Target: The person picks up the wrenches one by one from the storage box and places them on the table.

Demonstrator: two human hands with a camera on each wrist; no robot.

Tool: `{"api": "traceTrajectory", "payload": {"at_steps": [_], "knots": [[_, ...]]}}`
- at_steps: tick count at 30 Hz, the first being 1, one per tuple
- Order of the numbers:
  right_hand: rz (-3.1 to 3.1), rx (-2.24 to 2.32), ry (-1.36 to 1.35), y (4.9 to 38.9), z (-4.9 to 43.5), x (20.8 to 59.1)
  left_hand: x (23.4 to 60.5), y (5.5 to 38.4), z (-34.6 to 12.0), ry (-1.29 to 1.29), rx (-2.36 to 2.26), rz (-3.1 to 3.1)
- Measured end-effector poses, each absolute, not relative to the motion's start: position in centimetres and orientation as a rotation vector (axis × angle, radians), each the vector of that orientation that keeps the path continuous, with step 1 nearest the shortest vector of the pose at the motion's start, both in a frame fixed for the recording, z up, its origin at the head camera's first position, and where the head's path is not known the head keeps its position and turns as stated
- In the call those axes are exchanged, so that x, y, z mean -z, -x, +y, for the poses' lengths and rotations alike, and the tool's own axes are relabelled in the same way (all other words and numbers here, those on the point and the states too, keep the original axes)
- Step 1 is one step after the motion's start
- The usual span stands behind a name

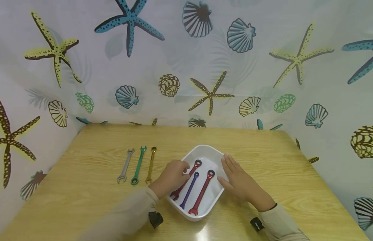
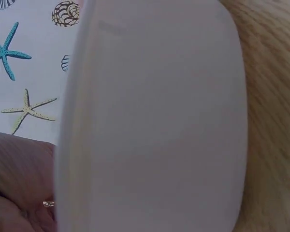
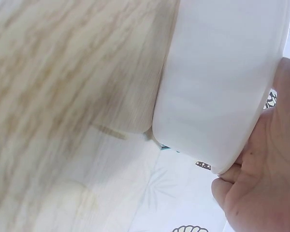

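Observation:
In the head view, a white plastic tub (image 1: 214, 202) stands on the table, turned at an angle. Inside lie a red combination wrench (image 1: 202, 191), a small purple wrench (image 1: 189, 190) and another red wrench (image 1: 175, 194) along the left side. My left hand (image 1: 171, 177) reaches over the left rim, fingers loosely bent, a gap between thumb and fingertips, right above that left red wrench and partly hiding it. My right hand (image 1: 242, 182) rests along the right rim, fingers straight and thumb spread; the right wrist view shows its fingers against the tub's rim.
Left of the tub, a silver wrench (image 1: 125, 165), a green wrench (image 1: 138, 165) and a gold wrench (image 1: 151, 164) lie side by side on the wooden table (image 1: 93, 167). A cloth printed with starfish and shells (image 1: 180, 110) hangs around the table's back and sides.

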State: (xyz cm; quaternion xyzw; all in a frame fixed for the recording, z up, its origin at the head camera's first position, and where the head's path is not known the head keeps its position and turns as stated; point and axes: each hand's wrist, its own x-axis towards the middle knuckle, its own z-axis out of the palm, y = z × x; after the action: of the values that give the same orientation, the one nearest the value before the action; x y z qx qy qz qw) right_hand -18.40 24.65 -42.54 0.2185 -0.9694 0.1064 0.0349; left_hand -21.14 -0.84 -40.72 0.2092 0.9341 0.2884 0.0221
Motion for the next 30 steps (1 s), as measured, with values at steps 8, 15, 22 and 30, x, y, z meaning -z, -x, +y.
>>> {"api": "traceTrajectory", "payload": {"at_steps": [8, 15, 22, 30], "knots": [[-3.007, -0.311, -0.659, 18.4, 24.7, 42.6, 42.2, 21.2, 0.6, -0.725, -0.711, 2.996], [-3.014, -0.312, -0.658, 18.5, 24.6, 42.6, 43.7, 21.4, 0.7, -0.719, -0.66, 3.031], [-3.004, -0.333, -0.656, 18.3, 24.5, 42.4, 44.0, 21.2, 1.0, -0.746, -0.525, 3.079], [-2.988, -0.343, -0.662, 18.2, 24.5, 42.4, 44.0, 21.4, 1.3, -0.752, -0.443, 3.085]]}}
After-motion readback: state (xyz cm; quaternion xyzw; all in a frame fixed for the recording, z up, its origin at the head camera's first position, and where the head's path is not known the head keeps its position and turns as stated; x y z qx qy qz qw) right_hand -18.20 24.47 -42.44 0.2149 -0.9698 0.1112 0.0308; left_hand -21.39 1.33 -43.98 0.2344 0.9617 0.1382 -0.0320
